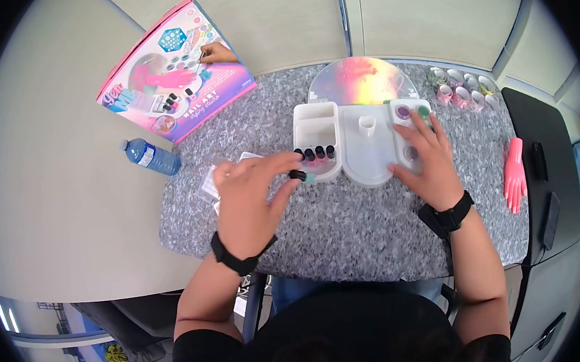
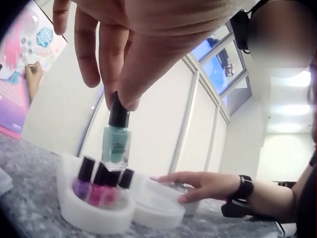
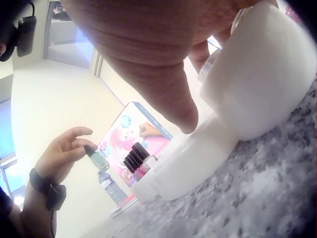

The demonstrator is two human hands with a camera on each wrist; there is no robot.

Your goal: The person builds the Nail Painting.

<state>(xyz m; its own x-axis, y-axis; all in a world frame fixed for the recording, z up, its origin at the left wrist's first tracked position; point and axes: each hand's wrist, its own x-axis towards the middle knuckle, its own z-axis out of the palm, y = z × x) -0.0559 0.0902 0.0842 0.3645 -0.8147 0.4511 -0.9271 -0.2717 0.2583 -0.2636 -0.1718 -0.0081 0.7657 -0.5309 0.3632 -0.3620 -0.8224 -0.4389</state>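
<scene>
The left hand (image 1: 247,194) pinches the black cap of a teal polish bottle (image 2: 117,144) between thumb and fingertips, holding it upright above the front of the white tray (image 2: 94,218). Inside that tray stand several black-capped bottles, purple (image 2: 83,181) and pink (image 2: 105,193) among them. On the right side of the white station, the right hand (image 1: 430,164) rests with spread, relaxed fingers over the section with round pots, a purple one (image 1: 403,112) and a green one (image 1: 423,112). Its thumb lies at the edge of the middle section (image 1: 369,158).
A nail art box (image 1: 182,74) stands at the back left, with a water bottle (image 1: 150,157) near it. White sheets (image 1: 209,185) lie left of the tray. At the right are small glitter containers (image 1: 461,97) and a pink model hand (image 1: 515,177). A shiny rounded panel (image 1: 364,81) rises behind the station.
</scene>
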